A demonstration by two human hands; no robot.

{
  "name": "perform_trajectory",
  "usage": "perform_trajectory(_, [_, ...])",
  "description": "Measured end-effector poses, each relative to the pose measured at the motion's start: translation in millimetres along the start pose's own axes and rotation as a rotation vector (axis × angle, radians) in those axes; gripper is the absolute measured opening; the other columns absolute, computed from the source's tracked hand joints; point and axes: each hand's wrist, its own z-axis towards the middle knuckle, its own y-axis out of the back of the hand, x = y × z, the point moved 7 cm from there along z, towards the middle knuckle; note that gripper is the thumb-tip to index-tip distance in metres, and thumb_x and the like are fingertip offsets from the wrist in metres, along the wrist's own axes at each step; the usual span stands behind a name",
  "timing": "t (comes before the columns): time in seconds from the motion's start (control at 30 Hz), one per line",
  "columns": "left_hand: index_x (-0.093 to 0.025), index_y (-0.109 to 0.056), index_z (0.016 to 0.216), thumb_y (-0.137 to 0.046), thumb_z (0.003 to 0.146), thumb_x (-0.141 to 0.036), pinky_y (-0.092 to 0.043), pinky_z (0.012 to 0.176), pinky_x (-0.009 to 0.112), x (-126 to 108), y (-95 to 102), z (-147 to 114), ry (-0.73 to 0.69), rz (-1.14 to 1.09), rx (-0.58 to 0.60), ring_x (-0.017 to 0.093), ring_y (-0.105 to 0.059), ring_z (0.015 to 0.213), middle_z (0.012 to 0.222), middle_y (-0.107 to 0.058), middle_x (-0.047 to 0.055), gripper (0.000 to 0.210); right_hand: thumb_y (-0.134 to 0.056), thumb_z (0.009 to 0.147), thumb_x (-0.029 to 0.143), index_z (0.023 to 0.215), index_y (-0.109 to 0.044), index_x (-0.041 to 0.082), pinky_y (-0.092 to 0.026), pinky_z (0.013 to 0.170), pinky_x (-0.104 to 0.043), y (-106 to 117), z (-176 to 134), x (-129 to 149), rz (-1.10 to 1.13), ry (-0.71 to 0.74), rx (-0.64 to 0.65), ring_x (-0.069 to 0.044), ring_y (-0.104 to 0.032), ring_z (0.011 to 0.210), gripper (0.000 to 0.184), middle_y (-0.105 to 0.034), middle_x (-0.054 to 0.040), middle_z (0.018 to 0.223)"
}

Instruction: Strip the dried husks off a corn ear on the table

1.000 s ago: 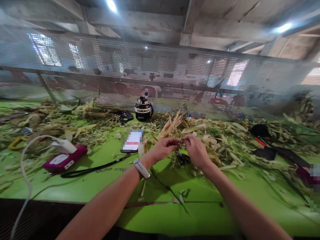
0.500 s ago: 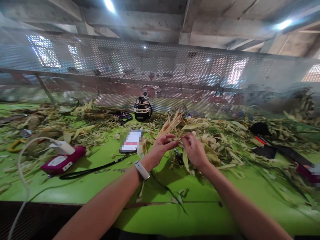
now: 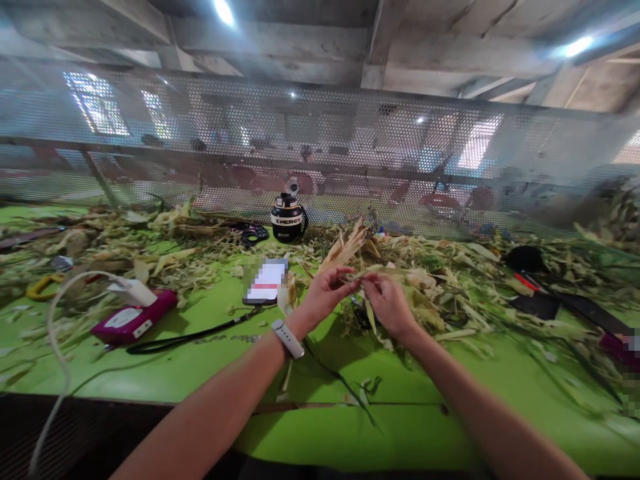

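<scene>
My left hand (image 3: 324, 295), with a pale band at the wrist, is closed in a pinch, thumb against fingers. Facing it, my right hand (image 3: 387, 303) pinches too, the fingertips of both almost meeting. Between them runs a thin strip of corn husk (image 3: 370, 272), largely covered by the fingers. Below the right hand hangs a pale green husk piece (image 3: 371, 316); whether it belongs to the same strip I cannot tell. Just behind the hands a dry tan husk bundle (image 3: 345, 248) leans upward. A heap of husks (image 3: 433, 303) lies to the right.
Green table (image 3: 210, 380) strewn with husk scraps. Left of the hands are a lit phone (image 3: 269, 279) on a black strap (image 3: 200, 332) and a magenta power strip (image 3: 133, 320) with a white charger. Behind stand a black flask (image 3: 287, 223) and a perforated metal screen (image 3: 330, 153). A dark tool (image 3: 585, 310) lies right.
Both hands stay pinched, their fingertips slightly closer together. The husk leaf above the right hand has dropped lower. The whole view has shifted a little.
</scene>
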Motion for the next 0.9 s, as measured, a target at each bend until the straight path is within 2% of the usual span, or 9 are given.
perform_trajectory(0.1, [-0.015,-0.063,0.093,-0.079,0.057,-0.023,-0.042,0.070,0.024,4,0.7,0,0.044,-0.120,-0.001,0.009,-0.056,0.065,0.066,-0.063,-0.003,0.040,-0.043,0.085,0.040,0.078,-0.056,0.018,-0.047,0.066,-0.030,-1,-1,0,0.028,0.023,-0.033,-0.019,-0.060,0.070,0.026,-0.064,-0.0052,0.072])
perform_trajectory(0.2, [-0.014,-0.066,0.084,-0.079,0.055,-0.022,-0.044,0.075,0.026,10,1.3,1,0.100,-0.217,0.005,0.010,-0.058,0.070,0.072,-0.066,-0.001,0.033,-0.046,0.084,0.039,0.084,-0.055,0.018,-0.048,0.063,-0.029,-1,-2,-1,0.070,-0.006,-0.045,-0.018,-0.061,0.067,0.023,-0.065,-0.0047,0.073])
perform_trajectory(0.33, [-0.013,-0.067,0.078,-0.078,0.053,-0.019,-0.043,0.070,0.023,9,7.3,5,0.094,-0.201,-0.011,0.009,-0.057,0.068,0.073,-0.067,0.000,0.028,-0.048,0.083,0.038,0.081,-0.058,0.017,-0.048,0.063,-0.029,-4,0,-4,0.062,-0.041,0.027,-0.017,-0.061,0.066,0.024,-0.066,-0.0062,0.076])
perform_trajectory(0.43, [-0.013,-0.067,0.078,-0.079,0.053,-0.019,-0.042,0.064,0.020,6,11.9,7,0.106,-0.184,-0.017,0.007,-0.055,0.063,0.070,-0.065,0.000,0.029,-0.049,0.083,0.036,0.092,-0.058,0.016,-0.050,0.065,-0.030,0,3,-6,0.074,-0.023,0.040,-0.017,-0.062,0.068,0.024,-0.066,-0.0049,0.077])
perform_trajectory(0.57, [-0.013,-0.065,0.081,-0.080,0.053,-0.023,-0.044,0.062,0.020,6,14.0,5,0.174,-0.229,0.000,0.006,-0.054,0.060,0.070,-0.064,-0.001,0.033,-0.046,0.085,0.027,0.107,-0.056,0.018,-0.050,0.079,-0.036,6,4,4,-0.061,0.136,0.047,-0.020,-0.062,0.085,0.026,-0.065,-0.0087,0.097])
perform_trajectory(0.7, [-0.016,-0.061,0.092,-0.080,0.055,-0.027,-0.046,0.061,0.022,6,15.2,4,0.192,-0.234,0.009,0.007,-0.055,0.061,0.072,-0.063,-0.001,0.043,-0.051,0.082,0.021,0.117,-0.054,0.022,-0.041,0.095,-0.042,4,-2,23,-0.283,0.355,0.096,-0.023,-0.052,0.111,0.035,-0.059,-0.0096,0.118])
perform_trajectory(0.8, [-0.016,-0.058,0.090,-0.081,0.055,-0.028,-0.046,0.062,0.022,8,16.3,4,0.189,-0.183,0.002,0.007,-0.056,0.062,0.071,-0.062,-0.002,0.043,-0.053,0.082,0.023,0.115,-0.057,0.024,-0.038,0.096,-0.043,2,-6,29,-0.407,0.399,0.125,-0.024,-0.052,0.109,0.033,-0.062,-0.0076,0.113])
perform_trajectory(0.9, [-0.014,-0.056,0.080,-0.081,0.055,-0.030,-0.046,0.065,0.022,10,16.8,6,0.170,-0.149,0.004,0.007,-0.056,0.062,0.071,-0.062,-0.002,0.038,-0.054,0.083,0.027,0.106,-0.063,0.025,-0.035,0.095,-0.044,1,-9,34,-0.519,0.456,0.098,-0.025,-0.053,0.103,0.025,-0.064,-0.0068,0.109])
